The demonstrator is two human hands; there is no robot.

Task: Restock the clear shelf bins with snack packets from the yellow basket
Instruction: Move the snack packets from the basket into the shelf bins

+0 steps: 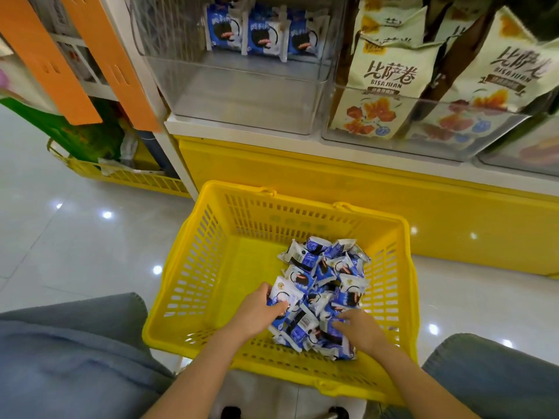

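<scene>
Head view, looking down. The left hand (256, 309) reaches into the yellow basket (302, 211) and grips a white-and-blue packet (286, 293). Its fingers (266, 288) curl over the packet's left edge, and the thumb presses on its near face.

The right hand (361, 329) rests on the heap of snack packets (329, 273). Its fingers (340, 322) point left into the heap and are lightly bent. Whether they pinch a packet cannot be told.

The heap lies on the basket floor between and beyond the fingertips of both hands, crowded toward the basket's right wall. Left of the left fingers the basket floor is bare yellow plastic.

Well beyond the fingertips, above the basket's far rim, stands a clear shelf bin (242, 95). It holds three upright packets (263, 34) of the same blue-and-white kind, in a row at its back. Right of that bin and touching it, a second clear bin (423, 140) holds beige bags (390, 80) printed BISAJUAN. Both bins sit on a white shelf edge above a yellow cabinet base (332, 173).

Far to the left of the left hand, orange strips (60, 65) hang from the shelving. Below them a second yellow basket (136, 176) stands on the glossy tiled floor (75, 237).

On the near side of both wrists, the person's knees in grey-blue trousers (75, 358) flank the basket, one on either side.
</scene>
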